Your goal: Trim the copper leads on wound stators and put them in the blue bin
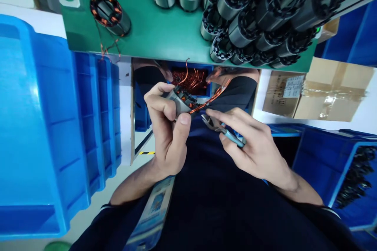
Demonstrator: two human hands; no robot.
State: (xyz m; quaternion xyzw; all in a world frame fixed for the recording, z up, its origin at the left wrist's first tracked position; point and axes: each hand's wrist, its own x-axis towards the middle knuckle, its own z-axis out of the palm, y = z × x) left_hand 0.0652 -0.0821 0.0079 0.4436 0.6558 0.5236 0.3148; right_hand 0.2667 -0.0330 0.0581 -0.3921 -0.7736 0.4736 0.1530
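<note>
A metal stator [182, 101] with black slots and copper windings is gripped between the thumb and fingers of my left hand [167, 129]. Twisted copper wires [210, 97] run from it up to the right, and one loose wire end rises above it. My right hand [253, 141] holds wire cutters [231, 136] with blue handles. Their jaws point left, close beside the stator and below the twisted wires, with the index finger stretched out above them.
Many stators [222, 47] stand on the green bench [141, 35]; one wound stator [108, 13] is at its left. A blue bin [207, 90] of copper scraps lies below the edge. Blue crates [44, 125] are left, cardboard boxes [326, 86] right.
</note>
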